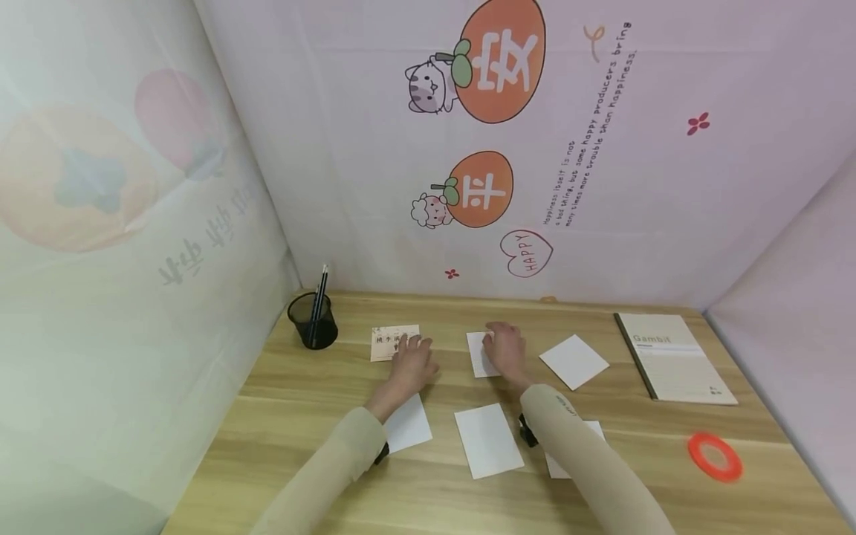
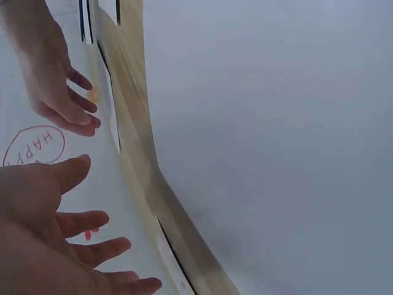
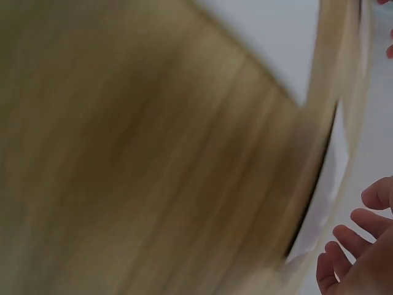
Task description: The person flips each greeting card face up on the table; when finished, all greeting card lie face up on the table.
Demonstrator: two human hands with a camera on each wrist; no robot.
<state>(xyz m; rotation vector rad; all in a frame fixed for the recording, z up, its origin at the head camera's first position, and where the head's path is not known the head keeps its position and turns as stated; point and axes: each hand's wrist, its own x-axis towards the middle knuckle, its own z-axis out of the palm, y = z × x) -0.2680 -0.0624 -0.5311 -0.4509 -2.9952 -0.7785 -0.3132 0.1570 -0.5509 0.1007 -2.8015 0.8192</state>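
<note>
My left hand (image 1: 411,365) hovers at the near right corner of a printed card (image 1: 384,345) with dark characters, covering part of it. Its fingers are loosely spread and hold nothing, as the left wrist view shows. Over the right part of a small white card (image 1: 478,358) is my right hand (image 1: 506,351), fingers relaxed and bent a little. In the right wrist view those fingers (image 3: 353,241) stand apart from the paper. Below the left wrist lies another white card (image 1: 409,427), partly hidden by the sleeve.
More white cards lie at the front middle (image 1: 490,442), under the right forearm and to the right (image 1: 574,362). A notebook (image 1: 682,368) and a red-orange ring (image 1: 725,474) are on the right. A black mesh cup (image 1: 324,334) with pencils stands back left. Printed cloth walls enclose the table.
</note>
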